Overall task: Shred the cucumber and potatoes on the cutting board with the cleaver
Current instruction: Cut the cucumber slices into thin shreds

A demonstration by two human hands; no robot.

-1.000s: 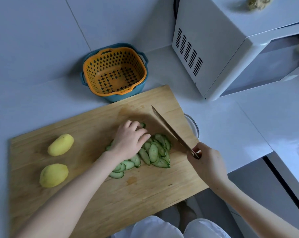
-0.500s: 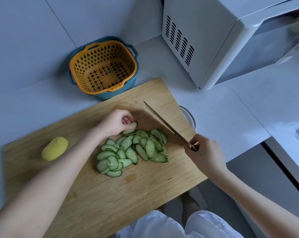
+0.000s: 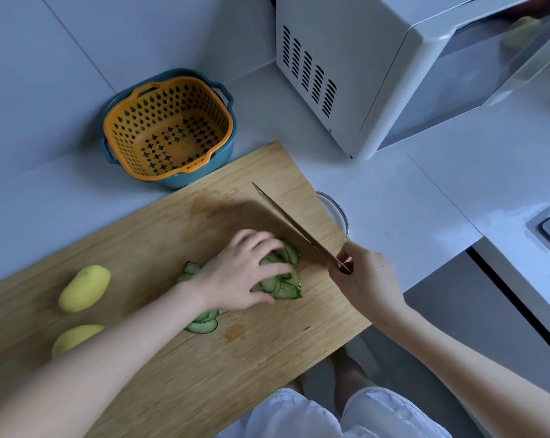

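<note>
Nothing to read here tbh. No lettering, brand or number that I can make out on the microwave point(image 3: 362, 58), the orange basket point(image 3: 204, 99), the cutting board point(image 3: 172, 358) or the cleaver point(image 3: 286, 221).
</note>
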